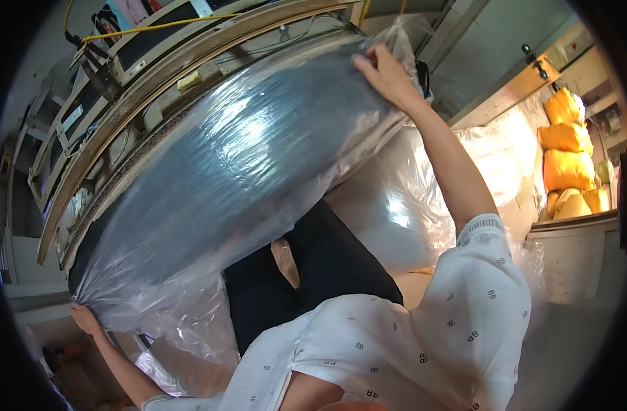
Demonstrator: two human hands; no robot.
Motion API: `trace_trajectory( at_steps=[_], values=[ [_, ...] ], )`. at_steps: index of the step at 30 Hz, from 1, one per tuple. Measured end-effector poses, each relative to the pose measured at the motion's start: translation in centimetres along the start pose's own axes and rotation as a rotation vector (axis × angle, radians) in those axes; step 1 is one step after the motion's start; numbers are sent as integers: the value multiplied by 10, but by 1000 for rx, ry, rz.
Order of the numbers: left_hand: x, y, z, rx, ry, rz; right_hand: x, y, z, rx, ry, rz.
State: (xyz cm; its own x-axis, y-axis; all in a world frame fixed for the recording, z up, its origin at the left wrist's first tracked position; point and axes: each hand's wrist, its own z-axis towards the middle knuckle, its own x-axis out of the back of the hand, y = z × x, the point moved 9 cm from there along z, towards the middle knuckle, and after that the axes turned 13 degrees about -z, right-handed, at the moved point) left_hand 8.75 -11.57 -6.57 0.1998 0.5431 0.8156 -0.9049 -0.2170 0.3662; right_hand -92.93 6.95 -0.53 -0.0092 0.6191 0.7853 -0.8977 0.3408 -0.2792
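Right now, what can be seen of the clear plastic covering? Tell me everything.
The clear plastic covering is thin, glossy and finely wrinkled, stretched slantwise over dark material. The left hand pinches its gathered lower-left end; the right hand touches it near its upper-right end. Its near edge droops in crumpled folds beside the black trousers.

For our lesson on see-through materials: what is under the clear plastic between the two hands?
Through the plastic shows a broad dark surface. Glare and creases blur it, so its material is unclear. Its underside, and anything beneath it, is covered.
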Motion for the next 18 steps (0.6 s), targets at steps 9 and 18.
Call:
trace_trajectory(
  at_steps=[9,18],
  values=[
    [18,-110,75,33,-93,263,-52,16,33,-2,-243,-479],
    [-23,328,-74,-521,-649,-598,-65,62,44,16,-432,344]
  ],
)
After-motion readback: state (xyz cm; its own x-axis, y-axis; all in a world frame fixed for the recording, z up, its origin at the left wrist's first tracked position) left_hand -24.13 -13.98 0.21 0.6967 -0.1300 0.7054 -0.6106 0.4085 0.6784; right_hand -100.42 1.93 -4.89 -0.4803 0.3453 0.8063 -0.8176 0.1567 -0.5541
